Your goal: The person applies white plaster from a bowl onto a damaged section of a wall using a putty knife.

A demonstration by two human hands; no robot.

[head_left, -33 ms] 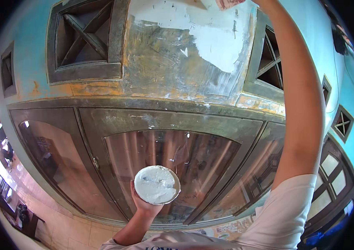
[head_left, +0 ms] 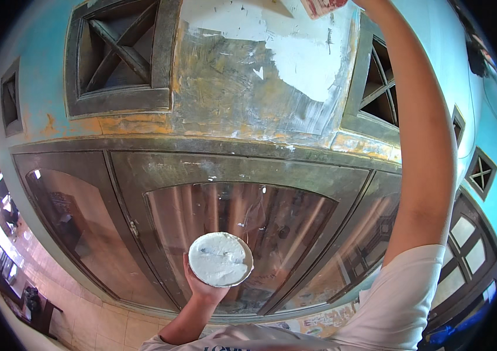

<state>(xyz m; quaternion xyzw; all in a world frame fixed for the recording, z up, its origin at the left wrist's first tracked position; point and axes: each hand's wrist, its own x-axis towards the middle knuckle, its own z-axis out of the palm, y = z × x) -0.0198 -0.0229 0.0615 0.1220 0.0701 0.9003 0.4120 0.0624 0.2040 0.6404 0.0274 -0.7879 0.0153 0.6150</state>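
My left hand (head_left: 206,291) holds up a round white bowl (head_left: 249,274) from beneath, its fingers mostly hidden. Thick white paste (head_left: 219,260) fills it, with a groove across the top. My right arm stretches up to the wall, and only a bit of my right hand (head_left: 366,2) shows at the top edge. It grips a reddish, flat scraper (head_left: 322,7) smeared with white, held against or close to the wall. Below the scraper, a white coated patch (head_left: 307,58) covers part of the bare grey-brown wall (head_left: 219,88).
Wooden vents with crossed bars, one on the left (head_left: 121,52) and one on the right (head_left: 377,88), flank the patch. Beneath runs a brown wooden door (head_left: 231,167) with glass panes and curtains behind. A dark low table (head_left: 41,316) stands at lower left on the tiled floor (head_left: 108,324).
The scraper in my right hand has come slightly lower, showing more of its face. My left hand and the bowl have stayed in place.
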